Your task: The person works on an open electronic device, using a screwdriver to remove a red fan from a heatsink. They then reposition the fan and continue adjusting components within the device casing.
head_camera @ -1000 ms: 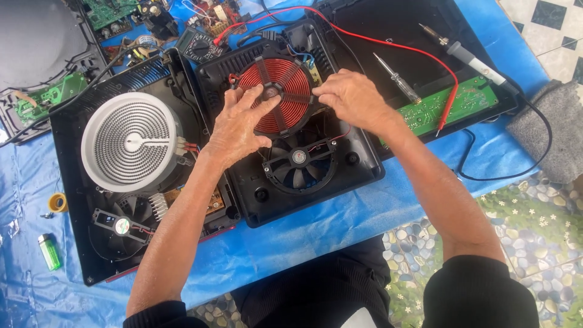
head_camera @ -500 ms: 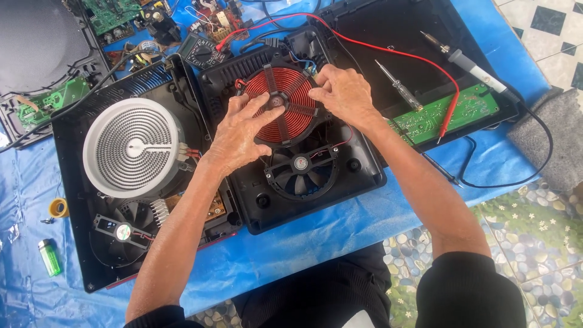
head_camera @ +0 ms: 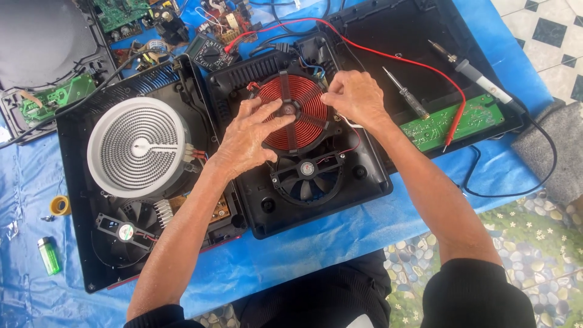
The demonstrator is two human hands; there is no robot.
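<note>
A red copper induction coil (head_camera: 303, 109) lies in an opened black cooker housing (head_camera: 364, 182), above a black cooling fan (head_camera: 306, 176). My left hand (head_camera: 249, 136) rests spread on the coil's left side, its fingertips near the coil's centre. My right hand (head_camera: 355, 97) grips the coil's right rim with bent fingers. Thin red and blue wires run from the coil's edge.
To the left sits a second open cooker with a white round heater (head_camera: 136, 149) and a small fan (head_camera: 124, 231). A screwdriver (head_camera: 405, 92), red probe lead (head_camera: 455, 115), soldering iron (head_camera: 473, 71), green circuit board (head_camera: 452, 121), multimeter (head_camera: 212, 53), tape roll (head_camera: 59, 205) and green lighter (head_camera: 48, 255) lie on the blue sheet.
Both hands have slid a little upward over the coil. The right hand moved from covering the coil's right side to gripping its rim, so more of the coil shows.
</note>
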